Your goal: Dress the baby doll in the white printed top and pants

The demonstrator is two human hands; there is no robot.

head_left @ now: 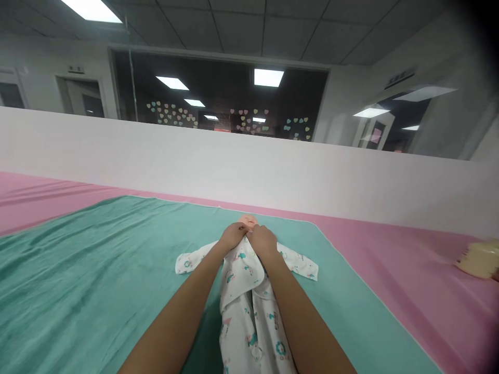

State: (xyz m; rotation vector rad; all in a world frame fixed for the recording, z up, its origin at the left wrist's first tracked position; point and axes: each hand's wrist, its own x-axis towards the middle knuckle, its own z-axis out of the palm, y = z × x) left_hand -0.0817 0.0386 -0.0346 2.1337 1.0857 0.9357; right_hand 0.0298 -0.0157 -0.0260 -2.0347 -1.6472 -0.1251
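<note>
From my head view, the white printed top (241, 262) spreads just below the doll's head (248, 220), its neckline close under the chin and one rounded flap (252, 275) crossing the front lower down. I judge it thin, soft and very light, limp enough to crease or slide if I tug, and not fragile. The neckline edge under the doll's head seems the best place to take hold, with a small fingertip pinch rather than a whole fist. The doll's head I would guess to be firm, smooth and a little slippery, so I would keep pressure off it. My left hand (234, 235) is just below and to the left of the doll's head, my right hand (263, 240) just below and to the right, both at the neckline with fingertips nearly meeting. My fingers are curled inward, but I cannot tell whether cloth is caught between them. Most of the top therefore lies on the near side of my grip, while its left sleeve (195, 258) and right sleeve (300, 264) stretch out below the doll's head to either side, beyond my wrists, on the green cloth (132, 275).
</note>
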